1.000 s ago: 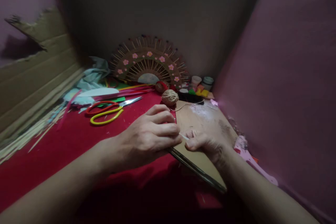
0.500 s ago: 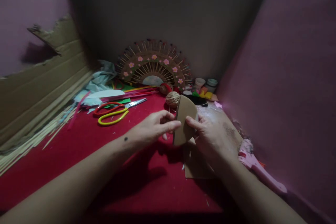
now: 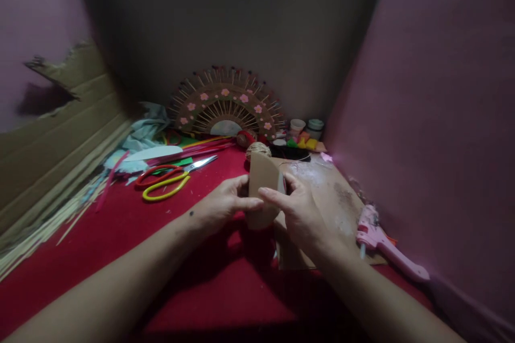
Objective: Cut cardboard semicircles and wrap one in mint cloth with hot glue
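A half-round piece of brown cardboard (image 3: 263, 171) is held up between both hands, its straight edge on the left and its curve to the right. My left hand (image 3: 231, 201) pinches the straight edge, thumb on the near face. My right hand (image 3: 295, 206) grips the curved side, its thumb also across the near face and the other fingers behind. Beneath the right hand lies a flat cardboard sheet (image 3: 289, 252) on the red cloth (image 3: 209, 289). A ball of twine (image 3: 257, 149) sits just behind the held piece.
Scissors (image 3: 164, 182) with red and yellow handles lie at left, near thin sticks (image 3: 44, 230). A decorated fan (image 3: 225, 99) stands against the back wall. On the right are a pink glue gun (image 3: 386, 241), a stained board (image 3: 333, 187) and small tubs (image 3: 315, 127).
My left hand has closed on the cardboard's straight edge, where before its fingers were just beside it. The piece has turned its face more toward me. The whole view has shifted slightly.
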A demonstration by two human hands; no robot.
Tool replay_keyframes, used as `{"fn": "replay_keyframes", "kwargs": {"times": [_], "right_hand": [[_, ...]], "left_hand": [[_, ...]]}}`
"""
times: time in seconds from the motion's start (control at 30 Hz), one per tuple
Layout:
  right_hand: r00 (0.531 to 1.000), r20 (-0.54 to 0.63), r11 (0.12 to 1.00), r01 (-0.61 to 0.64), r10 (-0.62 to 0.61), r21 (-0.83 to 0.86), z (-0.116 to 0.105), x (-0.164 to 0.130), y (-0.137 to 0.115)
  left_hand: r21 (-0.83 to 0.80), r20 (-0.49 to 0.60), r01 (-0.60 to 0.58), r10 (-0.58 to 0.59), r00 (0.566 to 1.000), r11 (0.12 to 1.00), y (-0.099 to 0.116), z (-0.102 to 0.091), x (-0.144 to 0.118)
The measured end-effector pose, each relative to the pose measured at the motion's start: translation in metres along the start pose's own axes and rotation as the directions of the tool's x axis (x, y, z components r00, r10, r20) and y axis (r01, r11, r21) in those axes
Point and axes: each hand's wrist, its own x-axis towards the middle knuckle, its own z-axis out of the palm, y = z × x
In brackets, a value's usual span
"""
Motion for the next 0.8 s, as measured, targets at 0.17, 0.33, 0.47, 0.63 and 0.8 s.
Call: {"fn": "replay_keyframes", "kwargs": {"times": [0.17, 0.33, 0.47, 0.63, 0.8], "right_hand": [[0.976, 0.155, 0.983, -0.167, 0.155, 0.071, -0.012, 0.002, -0.012], [0.953, 0.176, 0.957, -0.269, 0.248, 0.111, -0.015, 0.005, -0.015], [0.954, 0.165, 0.955, -0.272, 0.252, 0.118, -0.014, 0.006, -0.013], [0.96, 0.161, 0.967, -0.243, 0.229, 0.073, -0.014, 0.007, -0.006], [0.953, 0.101, 0.955, -0.291, 0.285, 0.05, -0.01, 0.013, 0.0]], "left_hand": [[-0.061, 0.128, 0.095, -0.086, 0.988, 0.994, 0.002, -0.01, 0.0], [-0.088, 0.145, 0.154, -0.141, 0.979, 0.984, -0.002, -0.015, 0.003], [-0.117, 0.181, 0.179, -0.156, 0.971, 0.977, -0.005, -0.017, 0.004], [-0.11, 0.186, 0.202, -0.18, 0.966, 0.973, -0.007, -0.017, 0.005], [-0.076, 0.153, 0.228, -0.215, 0.965, 0.971, -0.006, -0.012, 0.003]]}}
